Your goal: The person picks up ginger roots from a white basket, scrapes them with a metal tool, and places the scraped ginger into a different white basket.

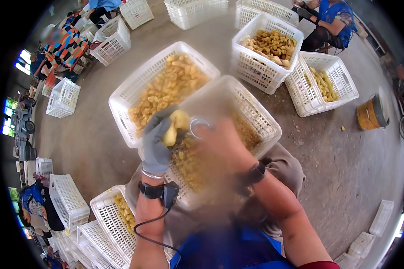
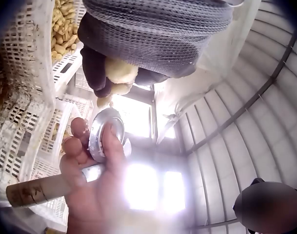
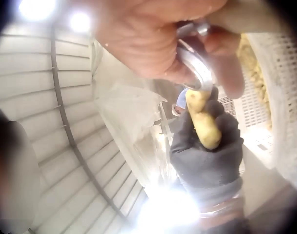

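My left hand (image 1: 156,141), in a grey glove, grips a pale yellow knobby root (image 1: 169,134) over the two front crates. In the right wrist view the gloved fingers curl round the root (image 3: 207,130). My bare right hand (image 2: 97,180) holds a tool with a round metal ring (image 2: 107,134) and a pale cylindrical handle (image 2: 41,191). The ring touches the upper end of the root in the right wrist view, where the right hand (image 3: 153,44) is above the glove. A blur hides part of the right hand in the head view.
A white crate of yellow roots (image 1: 116,101) lies ahead, and another crate (image 1: 274,130) sits below my hands. Filled crates (image 1: 256,76) stand at the front right, beside an orange bucket (image 1: 370,114). More crates (image 1: 67,201) and seated people are at the left.
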Demonstrator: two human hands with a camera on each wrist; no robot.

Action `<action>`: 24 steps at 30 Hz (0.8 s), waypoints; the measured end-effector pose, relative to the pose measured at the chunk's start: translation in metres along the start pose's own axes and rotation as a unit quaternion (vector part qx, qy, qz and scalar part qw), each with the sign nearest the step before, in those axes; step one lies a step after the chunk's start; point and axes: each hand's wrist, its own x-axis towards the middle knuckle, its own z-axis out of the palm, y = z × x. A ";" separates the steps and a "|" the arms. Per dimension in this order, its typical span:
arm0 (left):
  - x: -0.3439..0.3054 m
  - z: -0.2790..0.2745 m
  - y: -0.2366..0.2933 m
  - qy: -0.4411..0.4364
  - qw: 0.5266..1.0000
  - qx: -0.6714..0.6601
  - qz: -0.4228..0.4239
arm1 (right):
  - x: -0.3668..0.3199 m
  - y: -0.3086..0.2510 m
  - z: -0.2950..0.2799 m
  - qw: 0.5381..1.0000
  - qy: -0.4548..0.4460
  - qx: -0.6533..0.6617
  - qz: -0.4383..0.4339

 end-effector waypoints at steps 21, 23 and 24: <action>0.006 -0.002 -0.017 -0.077 0.987 -0.132 0.058 | 0.018 0.025 -0.018 0.938 0.004 -0.234 -0.254; 0.005 0.000 -0.017 -0.104 0.978 -0.141 0.108 | 0.015 0.025 -0.018 0.938 -0.001 -0.240 -0.248; 0.005 0.001 -0.018 -0.119 0.973 -0.145 0.133 | 0.015 0.026 -0.018 0.937 -0.003 -0.245 -0.248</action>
